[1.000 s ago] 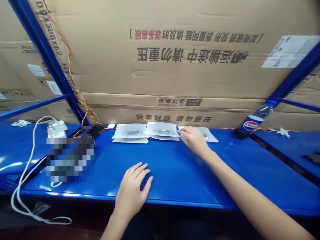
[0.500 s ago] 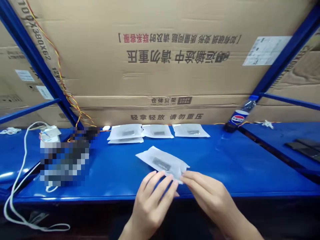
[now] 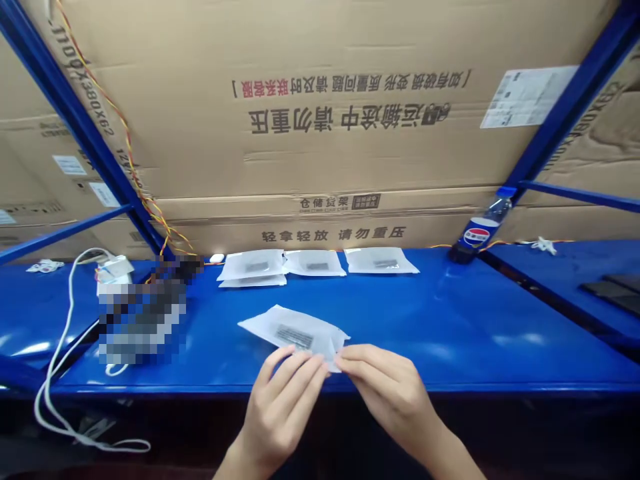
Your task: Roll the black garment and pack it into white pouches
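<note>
A frosted white pouch [image 3: 320,333] with a dark item inside is held over the front part of the blue shelf. My left hand [image 3: 283,400] grips its near edge, fingers bent together over it. At the pouch's right corner, my right hand [image 3: 390,393] pinches the edge between thumb and fingers. Farther back lie similar pouches, each with a dark item: two overlapping at the left [image 3: 253,265], one in the middle [image 3: 315,263] and one at the right [image 3: 381,260].
A cola bottle [image 3: 480,230] leans at the back right. Left are a blurred-out dark object [image 3: 150,320], a white cable [image 3: 45,380] and a white box [image 3: 114,273]. Blue posts and cardboard [image 3: 325,153] stand behind. Dark flat objects [image 3: 613,293] lie far right.
Both hands and the held pouch have moved left in the view. The pouch looks turned slightly flatter, and the background has shifted a little with the camera.
</note>
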{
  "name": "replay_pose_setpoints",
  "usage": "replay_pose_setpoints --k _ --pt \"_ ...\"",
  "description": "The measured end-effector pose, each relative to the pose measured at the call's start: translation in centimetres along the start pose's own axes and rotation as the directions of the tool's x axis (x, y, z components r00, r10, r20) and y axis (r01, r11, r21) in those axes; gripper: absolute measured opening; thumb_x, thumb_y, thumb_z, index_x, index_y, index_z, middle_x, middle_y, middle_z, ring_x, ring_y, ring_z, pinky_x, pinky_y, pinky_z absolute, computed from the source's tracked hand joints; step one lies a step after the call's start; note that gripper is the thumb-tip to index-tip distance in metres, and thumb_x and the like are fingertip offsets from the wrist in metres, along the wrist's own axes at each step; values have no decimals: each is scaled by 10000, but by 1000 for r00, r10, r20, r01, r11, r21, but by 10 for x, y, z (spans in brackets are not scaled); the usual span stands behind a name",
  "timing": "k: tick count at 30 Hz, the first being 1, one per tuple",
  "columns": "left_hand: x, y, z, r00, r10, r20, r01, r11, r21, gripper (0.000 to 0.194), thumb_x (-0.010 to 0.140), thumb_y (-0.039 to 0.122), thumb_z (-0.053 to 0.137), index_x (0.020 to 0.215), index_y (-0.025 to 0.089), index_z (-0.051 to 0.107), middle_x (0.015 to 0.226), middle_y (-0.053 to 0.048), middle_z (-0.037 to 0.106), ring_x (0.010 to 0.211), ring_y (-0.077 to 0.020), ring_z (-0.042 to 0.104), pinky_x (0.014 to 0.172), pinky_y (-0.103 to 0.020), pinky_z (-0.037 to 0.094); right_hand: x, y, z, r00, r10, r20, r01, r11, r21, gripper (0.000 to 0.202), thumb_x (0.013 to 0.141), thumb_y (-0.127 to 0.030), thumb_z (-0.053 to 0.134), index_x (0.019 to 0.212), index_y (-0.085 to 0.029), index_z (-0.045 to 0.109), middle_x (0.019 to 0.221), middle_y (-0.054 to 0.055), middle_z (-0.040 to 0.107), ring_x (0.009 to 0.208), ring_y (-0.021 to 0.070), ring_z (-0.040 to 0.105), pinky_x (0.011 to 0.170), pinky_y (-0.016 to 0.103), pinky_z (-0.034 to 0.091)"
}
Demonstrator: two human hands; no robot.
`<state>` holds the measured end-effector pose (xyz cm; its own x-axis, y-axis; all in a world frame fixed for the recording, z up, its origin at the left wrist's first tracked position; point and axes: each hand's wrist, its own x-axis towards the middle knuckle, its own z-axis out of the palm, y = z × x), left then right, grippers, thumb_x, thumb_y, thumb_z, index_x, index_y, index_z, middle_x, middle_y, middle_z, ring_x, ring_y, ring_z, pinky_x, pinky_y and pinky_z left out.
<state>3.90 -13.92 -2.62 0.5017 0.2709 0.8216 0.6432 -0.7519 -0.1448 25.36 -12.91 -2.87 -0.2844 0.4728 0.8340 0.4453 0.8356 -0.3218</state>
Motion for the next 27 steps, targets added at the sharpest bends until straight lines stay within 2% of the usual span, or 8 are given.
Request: replay_pose_setpoints --k 4,7,13,20,23,25,27 --pt "-10 -17 -14 999 -42 -2 42 992 121 158 993 57 661 1103 150 726 995 -73 837 965 -232 793 969 -426 602 7 15 -11 997 49 -59 -47 998 38 296 981 -45 621 1101 -280 754 922 34 799 793 205 733 675 335 623" --pt "-17 -28 -28 998 -63 0 62 980 188 187 947 20 710 1072 159 720 950 -69 827 911 -234 788 912 -411 611 5 37 -13 984 150 -92 -146 988 46 226 1004 -112 619 1032 -284 764 932 33 803 823 215 729 706 359 615" --pt "-20 -20 -44 994 -79 77 63 979 196 166 954 31 686 1056 159 712 923 -66 805 879 -237 763 862 -395 604 1 71 7 906 421 -48 -415 904 103 201 1023 -296 599 914 -263 765 924 55 797 861 244 741 677 355 584" --pt "-18 -12 -41 979 -162 120 140 974 175 130 979 69 641 1014 185 689 909 -47 774 879 -221 728 877 -370 561 17 81 20 859 512 28 -512 854 88 236 999 -359 578 896 -247 759 935 75 785 860 253 712 720 367 560" --pt "-13 -16 -34 947 -255 194 225 961 163 93 1012 190 617 939 208 673 864 -38 743 792 -215 693 752 -352 529 16 79 23 830 557 39 -558 827 66 254 992 -378 561 1071 -242 760 1040 83 781 779 227 694 706 371 572" --pt "-7 -21 -25 916 -284 282 245 955 165 161 1009 262 622 855 219 638 803 -32 710 722 -215 661 662 -346 489 11 70 24 787 616 -39 -614 787 58 314 989 -398 549 1179 -228 734 1070 94 771 699 206 664 671 367 571" --pt "0 -27 -14 886 -280 369 242 959 146 220 977 294 666 781 229 587 753 -20 678 689 -217 645 634 -345 475 4 58 25 716 692 -97 -688 722 69 332 978 -437 555 1145 -216 738 999 96 766 638 199 639 628 360 559"
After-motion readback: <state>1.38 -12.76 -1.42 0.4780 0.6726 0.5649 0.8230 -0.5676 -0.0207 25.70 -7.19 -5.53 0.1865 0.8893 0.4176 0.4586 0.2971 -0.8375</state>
